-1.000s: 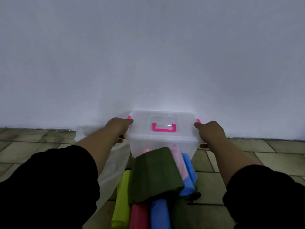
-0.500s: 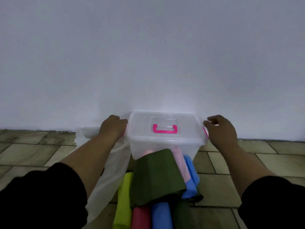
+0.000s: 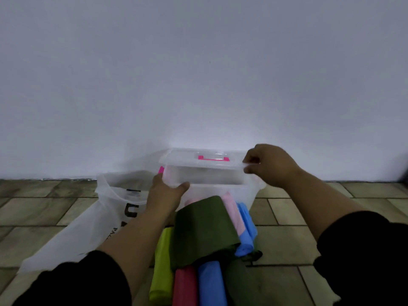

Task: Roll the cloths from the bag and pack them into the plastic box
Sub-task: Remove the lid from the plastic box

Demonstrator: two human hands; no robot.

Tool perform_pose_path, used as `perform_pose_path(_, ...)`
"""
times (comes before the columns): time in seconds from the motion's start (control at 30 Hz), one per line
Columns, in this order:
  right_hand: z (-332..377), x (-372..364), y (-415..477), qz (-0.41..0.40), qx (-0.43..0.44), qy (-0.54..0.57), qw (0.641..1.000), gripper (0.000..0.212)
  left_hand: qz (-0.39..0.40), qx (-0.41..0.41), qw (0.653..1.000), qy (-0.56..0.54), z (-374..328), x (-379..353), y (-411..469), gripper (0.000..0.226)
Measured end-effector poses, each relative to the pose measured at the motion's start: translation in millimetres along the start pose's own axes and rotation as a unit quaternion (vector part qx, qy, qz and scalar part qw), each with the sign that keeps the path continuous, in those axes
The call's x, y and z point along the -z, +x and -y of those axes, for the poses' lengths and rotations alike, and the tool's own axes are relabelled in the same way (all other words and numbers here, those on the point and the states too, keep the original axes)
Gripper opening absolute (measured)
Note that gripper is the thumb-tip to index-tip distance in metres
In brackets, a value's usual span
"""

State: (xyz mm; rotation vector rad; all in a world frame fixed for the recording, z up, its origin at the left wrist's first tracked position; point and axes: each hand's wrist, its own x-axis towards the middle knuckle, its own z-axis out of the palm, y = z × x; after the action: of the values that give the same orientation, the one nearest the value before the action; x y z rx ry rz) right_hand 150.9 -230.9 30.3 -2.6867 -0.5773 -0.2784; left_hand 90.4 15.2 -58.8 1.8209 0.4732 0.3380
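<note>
Packing day on the tiled floor (image 3: 287,239): I am holding the clear lid (image 3: 203,171) of the plastic box (image 3: 254,191) with both hands. My left hand (image 3: 164,195) is gripping the lid's near left corner, thumb lying along the front lip. My right hand (image 3: 269,166) is pinching the right edge with curled fingers. The lid is spanning the space between my two grips, its pink handle (image 3: 213,159) sitting midway between them and a little beyond. It appears to be riding above the box rim, though the translucent plastic is making the gap hard to read. The box is standing directly beneath both grips, backed against the white wall.

I am judging the lid to be light, thin and slick, likely to flex if held by one corner, so taking it at opposite ends is suiting it. The cloths, by contrast, are looking soft and limp. A roll is likely to loosen unless a whole hand is wrapping its middle.

The cloths are lying below my grips and nearer to me, between my forearms. A folded dark green cloth (image 3: 203,228) is sitting just inside my left wrist, with a pink cloth (image 3: 230,206) and a light blue cloth (image 3: 246,226) beside it toward my right. Nearer still are lying a lime roll (image 3: 162,268), a red roll (image 3: 185,286) and a blue roll (image 3: 210,283). The bag (image 3: 99,217) is slumping outside my left hand.
</note>
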Motion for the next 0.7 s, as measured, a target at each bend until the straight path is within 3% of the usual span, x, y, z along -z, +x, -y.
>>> perform_pose_path(0.27,-16.4,41.4,-81.6,-0.165,-0.077,0.076,0.98,0.005,0.008,-0.017,0.999,0.048,8.4,-7.5,6.6,0.076)
perform_pose_path(0.4,-46.6,32.3,-128.8,-0.213,-0.163,0.056,0.962,0.009,-0.025,-0.101,0.969,0.222,7.2,-4.7,8.5,0.09)
perform_pose_path(0.53,-71.9,-2.5,-150.6,-0.179,-0.273,-0.051,0.944,0.017,-0.003,-0.203,0.9,0.385,5.1,1.3,11.1,0.065)
perform_pose_path(0.7,-60.9,-51.6,-147.4,-0.107,-0.288,-0.103,0.946,0.022,0.001,-0.21,0.881,0.425,6.0,11.9,15.2,0.055)
